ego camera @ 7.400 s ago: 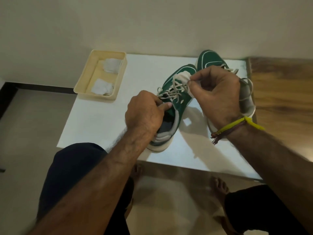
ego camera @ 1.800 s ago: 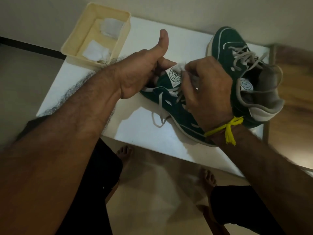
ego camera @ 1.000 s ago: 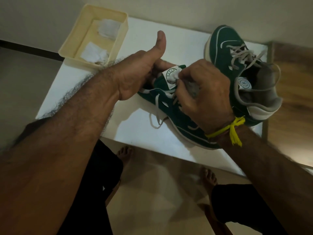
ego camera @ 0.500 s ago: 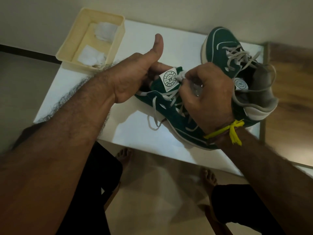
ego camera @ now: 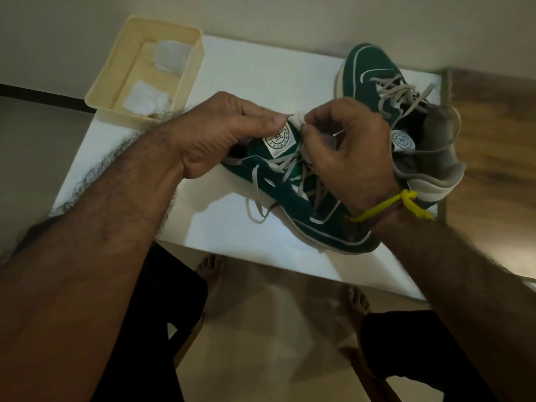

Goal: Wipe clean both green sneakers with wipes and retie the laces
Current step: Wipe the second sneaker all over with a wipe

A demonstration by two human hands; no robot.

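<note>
Two green sneakers lie on a white table (ego camera: 232, 227). The near sneaker (ego camera: 307, 210) lies on its side with its toe toward me and its grey laces (ego camera: 255, 195) loose; one lace end trails onto the table. My left hand (ego camera: 220, 132) holds the sneaker's collar, thumb pressed on the top of the white-labelled tongue (ego camera: 280, 140). My right hand (ego camera: 345, 149) pinches the tongue's top edge from the other side and covers the upper eyelets. The far sneaker (ego camera: 377, 79) stands behind my right hand, laces loosely crossed.
A cream tray (ego camera: 116, 68) at the table's back left corner holds white wipes (ego camera: 145, 97). A wall runs behind the table. A wooden surface (ego camera: 493, 117) adjoins the right side. My knees and bare feet (ego camera: 210, 265) are below the near table edge.
My left thumb, raised half a second ago, has come down onto the tongue of the near sneaker. My right hand has shifted up to pinch the tongue's top.
</note>
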